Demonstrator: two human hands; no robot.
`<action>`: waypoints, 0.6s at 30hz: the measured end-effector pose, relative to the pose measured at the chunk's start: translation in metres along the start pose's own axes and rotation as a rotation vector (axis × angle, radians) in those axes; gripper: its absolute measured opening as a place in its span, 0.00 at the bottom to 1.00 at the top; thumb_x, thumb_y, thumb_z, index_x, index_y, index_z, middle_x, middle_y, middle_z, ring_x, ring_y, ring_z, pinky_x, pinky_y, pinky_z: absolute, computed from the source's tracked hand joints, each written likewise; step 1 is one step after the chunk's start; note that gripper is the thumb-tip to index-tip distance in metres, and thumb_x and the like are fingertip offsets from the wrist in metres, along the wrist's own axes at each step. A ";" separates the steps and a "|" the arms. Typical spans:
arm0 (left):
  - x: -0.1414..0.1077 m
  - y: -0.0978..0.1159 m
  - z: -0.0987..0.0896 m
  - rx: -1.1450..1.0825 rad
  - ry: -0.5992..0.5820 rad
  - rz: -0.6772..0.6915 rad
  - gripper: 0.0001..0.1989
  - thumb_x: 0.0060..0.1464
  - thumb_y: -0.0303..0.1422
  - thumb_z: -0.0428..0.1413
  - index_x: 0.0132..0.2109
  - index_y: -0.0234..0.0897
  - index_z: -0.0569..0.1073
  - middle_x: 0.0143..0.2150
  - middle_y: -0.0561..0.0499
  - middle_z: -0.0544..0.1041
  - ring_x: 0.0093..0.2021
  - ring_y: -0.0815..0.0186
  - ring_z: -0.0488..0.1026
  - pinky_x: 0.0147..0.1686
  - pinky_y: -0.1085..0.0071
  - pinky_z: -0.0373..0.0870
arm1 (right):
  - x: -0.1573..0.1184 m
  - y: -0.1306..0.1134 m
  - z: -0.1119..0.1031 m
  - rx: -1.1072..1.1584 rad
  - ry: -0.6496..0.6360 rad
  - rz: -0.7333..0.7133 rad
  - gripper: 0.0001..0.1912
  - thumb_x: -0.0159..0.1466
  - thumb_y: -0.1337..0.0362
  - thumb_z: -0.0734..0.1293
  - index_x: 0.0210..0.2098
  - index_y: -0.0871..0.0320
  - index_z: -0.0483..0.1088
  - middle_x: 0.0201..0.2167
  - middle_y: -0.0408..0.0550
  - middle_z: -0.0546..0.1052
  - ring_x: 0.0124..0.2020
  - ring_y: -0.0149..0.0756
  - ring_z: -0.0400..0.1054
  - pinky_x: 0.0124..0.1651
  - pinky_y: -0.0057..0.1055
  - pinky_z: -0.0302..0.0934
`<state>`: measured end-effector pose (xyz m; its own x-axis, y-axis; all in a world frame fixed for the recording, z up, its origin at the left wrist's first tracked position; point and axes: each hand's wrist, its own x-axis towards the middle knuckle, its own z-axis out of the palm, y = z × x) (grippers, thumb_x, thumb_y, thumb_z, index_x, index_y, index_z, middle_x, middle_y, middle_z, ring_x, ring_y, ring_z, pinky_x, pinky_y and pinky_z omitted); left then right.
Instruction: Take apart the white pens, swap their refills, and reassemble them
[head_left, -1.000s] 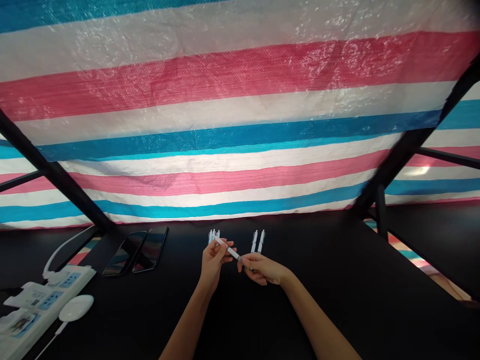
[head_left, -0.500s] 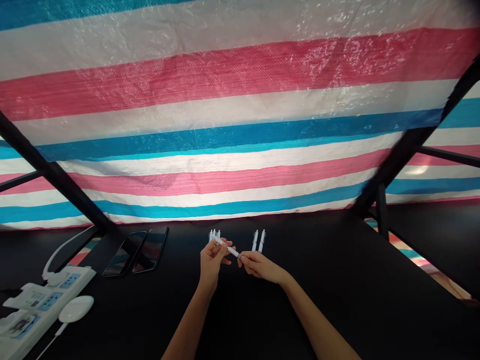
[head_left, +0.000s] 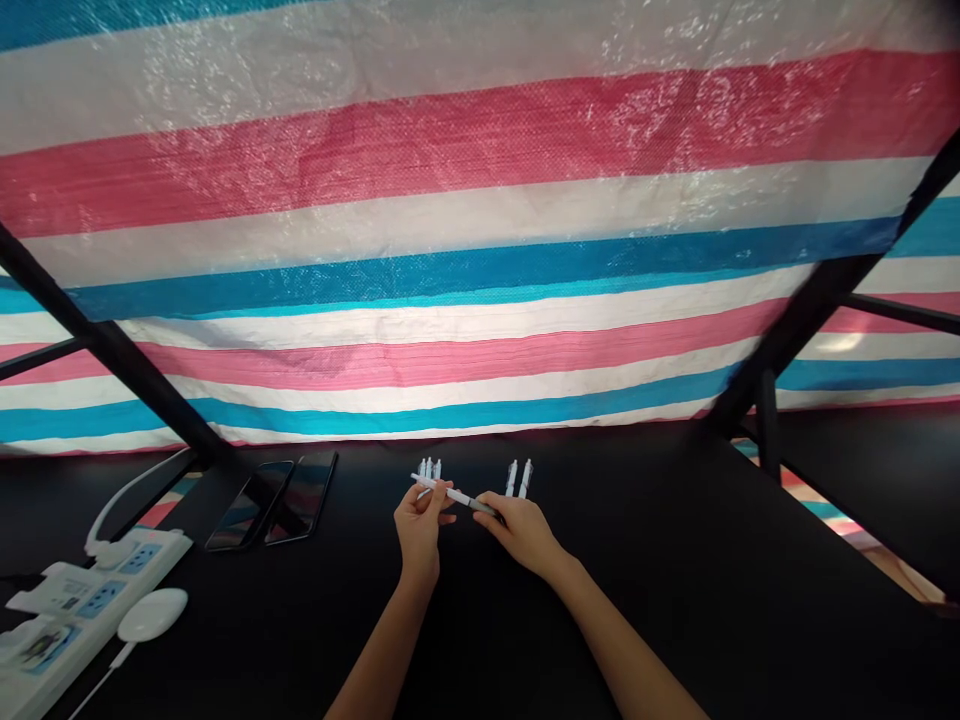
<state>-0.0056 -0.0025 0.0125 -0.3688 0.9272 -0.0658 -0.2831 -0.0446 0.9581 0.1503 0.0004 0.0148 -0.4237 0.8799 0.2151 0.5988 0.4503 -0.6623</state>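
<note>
Between my two hands a white pen (head_left: pixel 459 497) slants down to the right, above the black table. My left hand (head_left: pixel 418 530) pinches its white barrel between thumb and fingers. My right hand (head_left: pixel 525 532) is closed on the other end, where a grey section shows; the tip there is hidden by the fingers. Just beyond my left hand lie several white pens (head_left: pixel 430 466), partly covered by the held pen and fingers. Two more white pens (head_left: pixel 519 478) lie side by side beyond my right hand.
Two dark phones (head_left: pixel 251 507) lie at the left. Nearer stands a white power strip (head_left: pixel 112 590) with plugs and a round white charger (head_left: pixel 153 615) on a cable. A striped plastic sheet (head_left: pixel 465 270) hangs behind the black table (head_left: pixel 480 640), between dark slanted posts (head_left: pixel 795 310).
The pen's grey section now shows between my hands. My right hand has turned more over the pen's end, and my left hand has shifted slightly left.
</note>
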 end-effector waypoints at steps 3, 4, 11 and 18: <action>0.002 0.001 -0.001 -0.024 0.012 -0.017 0.15 0.44 0.40 0.61 0.35 0.33 0.71 0.35 0.44 0.80 0.33 0.62 0.78 0.21 0.77 0.71 | -0.001 -0.001 -0.002 0.011 0.030 -0.022 0.09 0.65 0.57 0.59 0.34 0.54 0.67 0.27 0.41 0.69 0.27 0.31 0.62 0.28 0.26 0.49; 0.002 0.002 -0.001 -0.027 0.012 -0.017 0.15 0.45 0.40 0.61 0.36 0.33 0.70 0.35 0.44 0.80 0.34 0.61 0.78 0.21 0.77 0.72 | -0.001 0.000 -0.002 0.022 0.040 -0.025 0.10 0.65 0.57 0.59 0.35 0.54 0.67 0.27 0.41 0.69 0.28 0.31 0.63 0.29 0.26 0.50; -0.002 0.006 0.000 -0.013 -0.073 0.016 0.18 0.49 0.45 0.57 0.37 0.37 0.62 0.36 0.42 0.80 0.36 0.57 0.78 0.22 0.74 0.73 | 0.001 0.004 -0.004 0.043 0.088 -0.028 0.19 0.68 0.58 0.52 0.27 0.57 0.67 0.28 0.44 0.69 0.32 0.33 0.64 0.34 0.28 0.54; -0.003 0.005 0.000 0.008 -0.091 -0.011 0.20 0.50 0.48 0.54 0.39 0.38 0.60 0.37 0.42 0.80 0.32 0.58 0.79 0.21 0.72 0.73 | 0.002 0.009 0.000 0.093 0.145 -0.054 0.11 0.64 0.59 0.60 0.28 0.56 0.66 0.28 0.43 0.68 0.29 0.32 0.62 0.32 0.29 0.55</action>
<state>-0.0065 -0.0052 0.0177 -0.2832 0.9577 -0.0512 -0.2791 -0.0312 0.9597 0.1544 0.0064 0.0093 -0.3474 0.8703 0.3492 0.5094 0.4877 -0.7090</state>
